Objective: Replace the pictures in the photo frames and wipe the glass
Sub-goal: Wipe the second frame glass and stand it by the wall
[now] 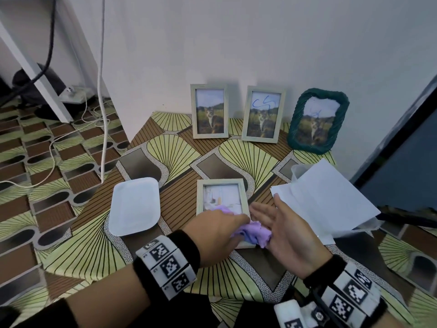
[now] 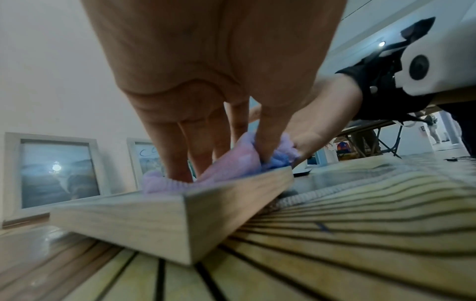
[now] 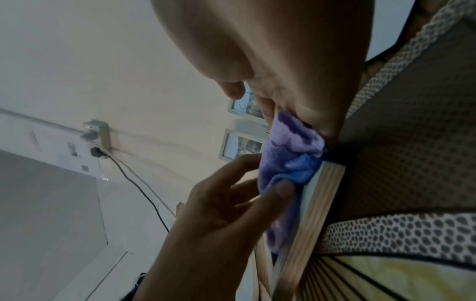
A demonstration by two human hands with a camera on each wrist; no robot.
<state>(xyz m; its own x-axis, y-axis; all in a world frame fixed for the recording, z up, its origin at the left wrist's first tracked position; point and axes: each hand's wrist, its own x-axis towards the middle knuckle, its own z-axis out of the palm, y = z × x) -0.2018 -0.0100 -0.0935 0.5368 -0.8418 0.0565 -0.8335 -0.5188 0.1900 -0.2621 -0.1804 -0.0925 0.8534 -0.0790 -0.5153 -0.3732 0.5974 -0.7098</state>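
The left hand (image 1: 216,229) pinches a purple cloth (image 1: 254,230) on the near end of a frame (image 1: 222,197) lying flat on the table (image 1: 165,147). The right hand (image 1: 287,229), fingers straight, braces the frame's right edge and touches the cloth. A hard stroke could push the frame off the near edge, or bunched cloth could smear the glass.

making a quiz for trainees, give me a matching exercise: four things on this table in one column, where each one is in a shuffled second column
Things:
1 purple cloth
2 white tray
3 green woven frame
4 white paper sheets

Places:
A leaning on the wall, far right
B left of the flat-lying frame
C right of the flat-lying frame
D on the flat-lying frame, under the left hand

Pairs: 1-D, 2-B, 3-A, 4-C
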